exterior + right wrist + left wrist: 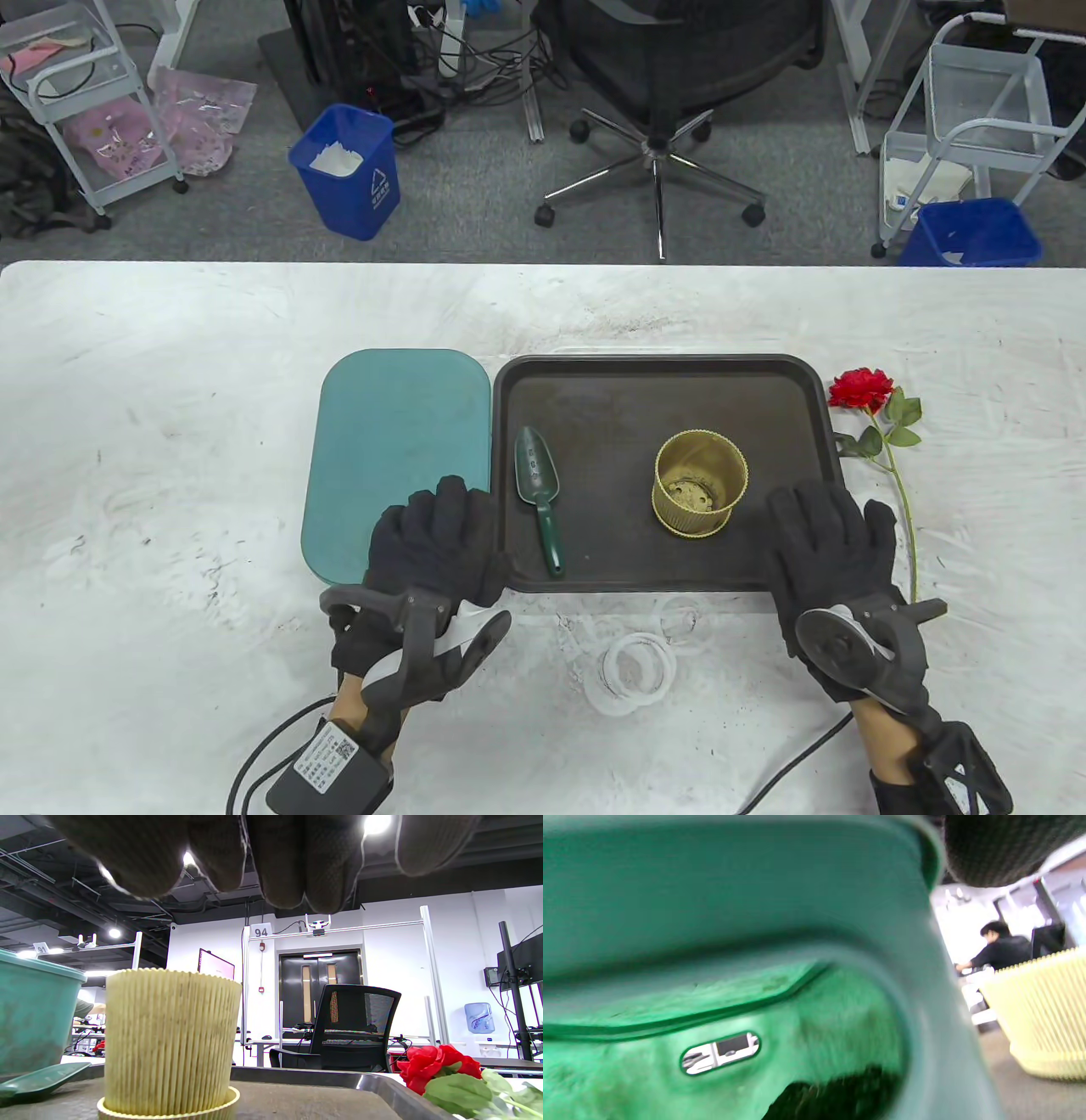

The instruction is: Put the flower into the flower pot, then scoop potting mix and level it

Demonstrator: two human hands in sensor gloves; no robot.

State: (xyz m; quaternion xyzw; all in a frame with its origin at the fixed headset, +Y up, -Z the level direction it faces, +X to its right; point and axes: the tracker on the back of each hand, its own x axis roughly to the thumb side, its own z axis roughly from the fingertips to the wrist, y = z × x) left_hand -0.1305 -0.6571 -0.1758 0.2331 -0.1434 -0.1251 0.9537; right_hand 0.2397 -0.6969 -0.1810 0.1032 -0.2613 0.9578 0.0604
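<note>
A red rose [864, 389] with a long green stem lies on the white table just right of the dark tray [662, 373]. On the tray stand an empty ribbed yellow pot [701, 482] and, to its left, a green trowel [539, 492]. My left hand [441, 531] lies flat across the seam between the teal box [399, 441] and the tray. Flat on the tray's front right corner rests my right hand [827, 531], near the pot and holding nothing. In the right wrist view its fingers [275, 857] hang above the pot [169, 1043] and the rose [437, 1069].
Clear plastic rings [632, 671] lie on the table in front of the tray. An office chair [662, 85], blue bins [352, 170] and wire carts stand beyond the far edge. The left wrist view is filled by the blurred teal box [755, 899], with the pot [1043, 1014] at right.
</note>
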